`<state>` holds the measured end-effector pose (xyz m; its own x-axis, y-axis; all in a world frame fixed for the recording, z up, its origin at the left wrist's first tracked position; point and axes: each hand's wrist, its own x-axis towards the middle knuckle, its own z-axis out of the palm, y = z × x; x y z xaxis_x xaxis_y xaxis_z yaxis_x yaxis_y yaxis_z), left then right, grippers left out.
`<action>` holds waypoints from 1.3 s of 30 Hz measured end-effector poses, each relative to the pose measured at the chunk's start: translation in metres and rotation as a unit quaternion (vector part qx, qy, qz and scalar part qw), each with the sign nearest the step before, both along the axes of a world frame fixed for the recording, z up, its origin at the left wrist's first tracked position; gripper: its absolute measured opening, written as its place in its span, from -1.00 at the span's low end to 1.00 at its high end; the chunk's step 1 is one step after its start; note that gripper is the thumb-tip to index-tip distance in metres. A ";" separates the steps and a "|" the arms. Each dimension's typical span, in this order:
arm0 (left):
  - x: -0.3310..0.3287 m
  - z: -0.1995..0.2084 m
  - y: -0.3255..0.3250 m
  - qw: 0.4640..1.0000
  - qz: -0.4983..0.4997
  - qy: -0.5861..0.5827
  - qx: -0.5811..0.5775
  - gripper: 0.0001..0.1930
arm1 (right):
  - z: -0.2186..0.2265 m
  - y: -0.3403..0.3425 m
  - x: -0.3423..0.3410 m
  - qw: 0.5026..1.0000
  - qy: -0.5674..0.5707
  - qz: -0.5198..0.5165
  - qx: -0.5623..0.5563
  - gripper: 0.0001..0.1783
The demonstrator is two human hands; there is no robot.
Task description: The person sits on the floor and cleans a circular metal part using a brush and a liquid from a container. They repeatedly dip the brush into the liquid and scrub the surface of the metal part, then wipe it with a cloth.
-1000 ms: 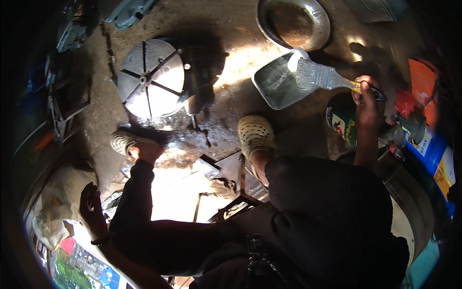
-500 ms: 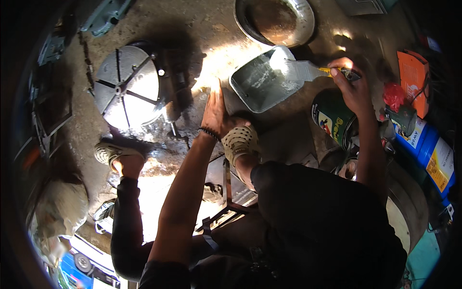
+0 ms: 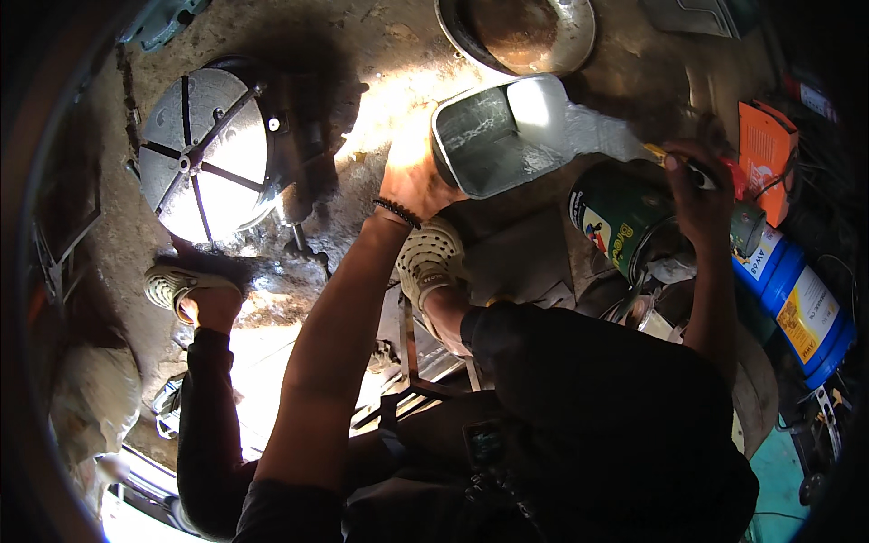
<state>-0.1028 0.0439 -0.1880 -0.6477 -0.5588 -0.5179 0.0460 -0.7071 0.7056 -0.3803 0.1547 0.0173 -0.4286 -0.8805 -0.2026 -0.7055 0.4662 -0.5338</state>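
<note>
A grey rectangular tub (image 3: 484,154), wet inside, is tilted in front of me. At its left side, my left hand (image 3: 414,176) is closed on the wall, its fingers partly lost behind the tub and in glare. My right hand (image 3: 701,195) grips the yellow handle of a wide paintbrush (image 3: 602,134). The brush's pale head is smeared by motion and reaches the tub's right rim. To the left, a round slotted metal plate (image 3: 204,154) stands on a dark base, lit brightly.
A round metal pan (image 3: 525,36) lies beyond the tub. On the right are a green bucket (image 3: 620,217), a blue bucket (image 3: 806,312) and an orange box (image 3: 768,163). My clog-shod foot (image 3: 430,258) is close below the tub.
My left hand has gone from beside the tub to its left wall, and the tub now tilts. The brush has drawn back to the right with my right hand.
</note>
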 end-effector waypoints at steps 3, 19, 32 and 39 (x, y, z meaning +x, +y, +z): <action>-0.006 0.000 -0.002 0.944 0.098 0.109 0.297 -0.42 | 0.012 0.006 -0.007 0.999 0.001 -0.046 -0.019 -0.86; 0.004 -0.006 -0.011 0.874 -0.189 -0.061 -0.443 -0.35 | 0.041 -0.011 0.036 0.942 -0.001 0.275 0.191 -0.62; -0.014 0.005 0.056 0.927 -0.078 -0.168 -0.326 0.09 | 0.046 0.040 -0.017 0.998 0.055 -0.005 -0.043 -0.66; 0.043 0.038 0.032 0.833 -0.351 -0.290 -0.314 0.07 | -0.015 -0.005 0.029 0.830 -0.312 -0.351 -0.300 -0.62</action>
